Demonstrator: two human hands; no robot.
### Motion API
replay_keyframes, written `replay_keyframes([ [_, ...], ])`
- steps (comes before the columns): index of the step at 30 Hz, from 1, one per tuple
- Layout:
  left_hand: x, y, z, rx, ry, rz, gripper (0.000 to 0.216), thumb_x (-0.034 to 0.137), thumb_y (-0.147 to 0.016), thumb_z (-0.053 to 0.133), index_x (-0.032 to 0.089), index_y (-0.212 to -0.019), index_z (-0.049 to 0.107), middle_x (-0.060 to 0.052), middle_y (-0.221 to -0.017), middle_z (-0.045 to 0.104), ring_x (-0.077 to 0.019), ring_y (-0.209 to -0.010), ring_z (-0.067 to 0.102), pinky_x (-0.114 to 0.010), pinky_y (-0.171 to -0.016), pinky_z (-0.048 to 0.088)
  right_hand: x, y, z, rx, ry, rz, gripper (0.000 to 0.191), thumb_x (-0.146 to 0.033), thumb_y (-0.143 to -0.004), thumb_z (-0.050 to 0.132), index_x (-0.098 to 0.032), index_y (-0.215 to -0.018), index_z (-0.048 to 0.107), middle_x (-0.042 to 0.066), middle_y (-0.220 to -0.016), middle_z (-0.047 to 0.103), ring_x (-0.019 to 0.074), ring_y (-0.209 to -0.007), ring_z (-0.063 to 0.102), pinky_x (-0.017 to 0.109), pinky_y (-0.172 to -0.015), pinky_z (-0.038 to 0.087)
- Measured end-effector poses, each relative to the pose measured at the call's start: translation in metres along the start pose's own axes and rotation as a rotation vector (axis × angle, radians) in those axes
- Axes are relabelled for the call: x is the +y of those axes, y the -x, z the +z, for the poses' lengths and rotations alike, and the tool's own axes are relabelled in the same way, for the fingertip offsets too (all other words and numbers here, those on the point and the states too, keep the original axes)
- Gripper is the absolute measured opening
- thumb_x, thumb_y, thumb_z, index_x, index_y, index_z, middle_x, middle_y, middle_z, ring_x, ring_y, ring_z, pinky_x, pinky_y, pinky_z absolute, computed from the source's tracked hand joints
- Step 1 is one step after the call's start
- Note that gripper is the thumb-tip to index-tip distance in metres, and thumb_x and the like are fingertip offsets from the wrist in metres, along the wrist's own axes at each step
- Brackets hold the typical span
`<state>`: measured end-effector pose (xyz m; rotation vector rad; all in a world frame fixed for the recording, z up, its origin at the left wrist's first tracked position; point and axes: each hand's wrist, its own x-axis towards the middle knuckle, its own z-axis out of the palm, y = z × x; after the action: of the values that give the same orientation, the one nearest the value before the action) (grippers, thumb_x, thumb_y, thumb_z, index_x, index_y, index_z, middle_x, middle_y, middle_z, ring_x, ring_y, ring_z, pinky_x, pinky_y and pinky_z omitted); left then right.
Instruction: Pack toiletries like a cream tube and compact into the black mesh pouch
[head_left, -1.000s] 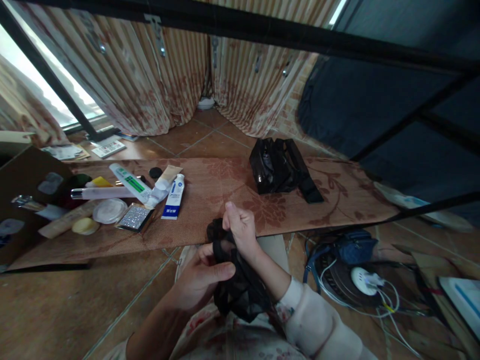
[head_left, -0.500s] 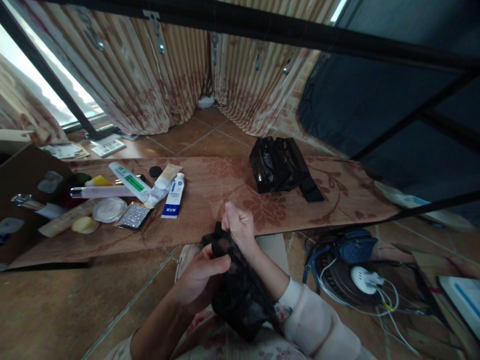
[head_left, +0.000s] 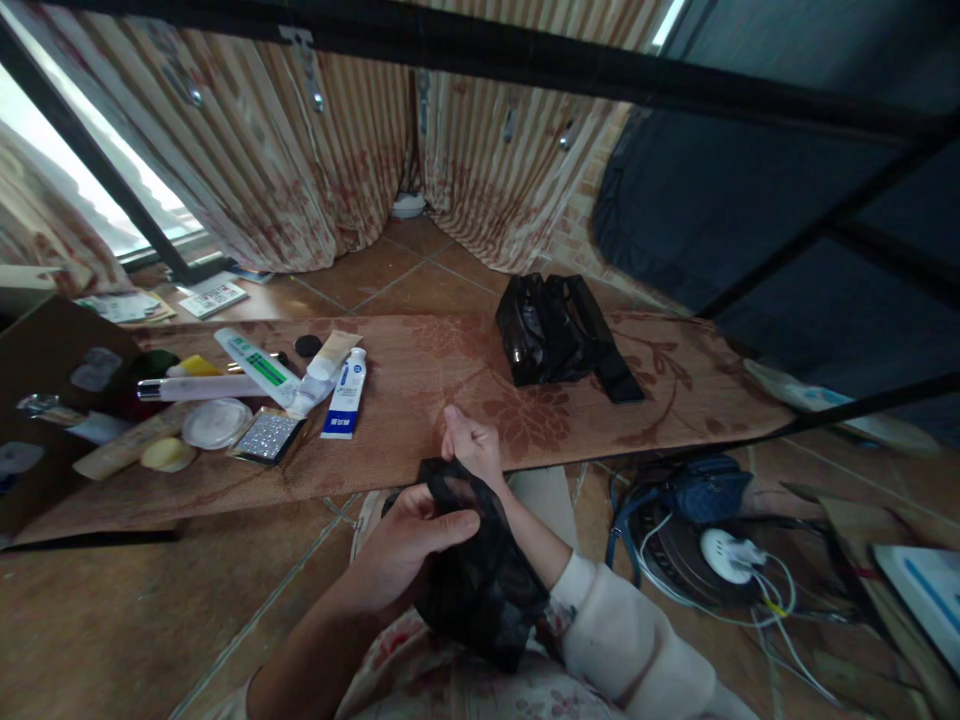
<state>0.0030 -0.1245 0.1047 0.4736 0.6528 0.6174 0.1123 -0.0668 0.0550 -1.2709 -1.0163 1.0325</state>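
A black mesh pouch [head_left: 480, 590] hangs over my lap at the front edge of the table. My left hand [head_left: 412, 540] is closed on its upper edge, the thumb lying across the dark fabric. Just beyond, my right hand [head_left: 474, 448] is curled with the thumb up and holds the pouch's far side; the fabric partly hides its fingers. What the pouch contains, if anything, cannot be made out. Farther back on the table stands a second black mesh bag [head_left: 544, 330], with a dark flap or strap [head_left: 619, 375] lying to its right.
On the cloth-covered table [head_left: 420, 400], a blue-and-white tube [head_left: 345, 395], a green-and-white tube [head_left: 259, 368], a glittery square case [head_left: 268, 436] and a cardboard box [head_left: 56, 370] lie left. A dark bar [head_left: 525, 65] crosses above. A power strip [head_left: 727, 555] with cables sits lower right.
My left hand has shifted slightly right along the pouch's edge, its thumb reaching farther over the fabric. The pouch top has spread and turned a little; the right hand stays nearly in place.
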Motion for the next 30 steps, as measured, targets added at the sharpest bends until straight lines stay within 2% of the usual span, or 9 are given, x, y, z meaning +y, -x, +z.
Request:
replay_keyframes([
  [3,-0.002,-0.001,-0.002,0.050,-0.057,-0.009,0.015,0.021,-0.066,0.076,0.014,-0.078,0.069,-0.003,-0.075,0.068,-0.0139,-0.067,0.062,-0.027,-0.070,0.048,0.003,0.000,0.000,0.010,0.016,0.021,0.057,-0.056,-0.082,0.049,-0.020,-0.038,0.044,-0.003,-0.039,0.045,0.0079,-0.039,0.041,0.023,-0.046,0.034],
  [6,-0.003,-0.002,-0.004,0.104,-0.137,0.013,0.013,0.022,-0.067,0.076,0.014,-0.075,0.069,-0.001,-0.069,0.067,-0.0114,-0.061,0.060,-0.023,-0.062,0.046,0.002,0.002,0.001,0.007,0.015,0.040,0.056,-0.056,-0.082,0.050,-0.020,-0.039,0.044,-0.003,-0.040,0.044,0.0079,-0.040,0.042,0.022,-0.046,0.034],
  [10,0.000,0.001,-0.003,0.116,-0.165,0.045,0.015,0.024,-0.066,0.077,0.014,-0.065,0.066,0.007,-0.044,0.048,-0.0032,-0.040,0.042,-0.015,-0.044,0.032,0.000,0.004,0.004,-0.015,-0.029,0.070,0.056,-0.058,-0.081,0.049,-0.020,-0.040,0.042,-0.003,-0.040,0.044,0.0077,-0.040,0.041,0.022,-0.045,0.034],
  [13,0.002,0.003,0.002,0.099,-0.106,0.045,0.015,0.024,-0.064,0.078,0.014,-0.065,0.066,0.009,-0.040,0.041,-0.0018,-0.036,0.035,-0.014,-0.042,0.030,0.004,0.004,0.007,-0.015,-0.063,0.129,0.058,-0.060,-0.080,0.049,-0.020,-0.039,0.040,-0.004,-0.038,0.042,0.0071,-0.037,0.038,0.022,-0.042,0.031],
  [17,-0.001,0.002,0.006,0.116,-0.036,0.038,0.016,0.023,-0.063,0.078,0.015,-0.072,0.068,0.006,-0.045,0.051,-0.0041,-0.039,0.043,-0.016,-0.044,0.037,0.014,0.004,0.008,-0.025,-0.088,0.192,0.060,-0.064,-0.078,0.049,-0.020,-0.038,0.039,-0.003,-0.037,0.041,0.0068,-0.036,0.035,0.022,-0.039,0.028],
  [20,-0.004,0.001,0.006,0.152,-0.031,0.070,0.017,0.022,-0.063,0.077,0.015,-0.077,0.069,0.001,-0.058,0.063,-0.0082,-0.049,0.055,-0.019,-0.052,0.044,0.018,0.006,0.007,-0.056,-0.082,0.183,0.058,-0.063,-0.079,0.048,-0.020,-0.041,0.041,-0.003,-0.039,0.043,0.0070,-0.038,0.037,0.022,-0.041,0.030],
  [23,-0.005,0.000,0.004,0.171,-0.050,0.112,0.015,0.020,-0.065,0.076,0.014,-0.077,0.069,-0.001,-0.063,0.066,-0.0102,-0.053,0.059,-0.021,-0.056,0.047,0.017,0.007,0.002,-0.093,-0.069,0.141,0.052,-0.060,-0.080,0.049,-0.019,-0.048,0.046,-0.004,-0.045,0.046,0.0076,-0.043,0.040,0.021,-0.046,0.033],
  [27,0.004,0.002,0.004,0.219,-0.022,0.177,0.015,0.020,-0.066,0.075,0.014,-0.077,0.067,-0.001,-0.064,0.067,-0.0113,-0.054,0.060,-0.022,-0.056,0.048,0.004,0.001,-0.018,-0.056,-0.020,0.003,0.039,-0.052,-0.082,0.053,-0.018,-0.064,0.060,-0.001,-0.064,0.059,0.0110,-0.062,0.054,0.023,-0.062,0.043],
  [30,0.017,0.005,0.008,0.296,0.001,0.219,0.016,0.020,-0.067,0.074,0.014,-0.079,0.066,-0.002,-0.067,0.068,-0.0131,-0.056,0.062,-0.024,-0.057,0.050,-0.015,-0.001,-0.039,-0.009,-0.052,-0.027,0.034,-0.049,-0.084,0.052,-0.019,-0.072,0.063,0.001,-0.073,0.063,0.0120,-0.066,0.057,0.025,-0.064,0.045],
])
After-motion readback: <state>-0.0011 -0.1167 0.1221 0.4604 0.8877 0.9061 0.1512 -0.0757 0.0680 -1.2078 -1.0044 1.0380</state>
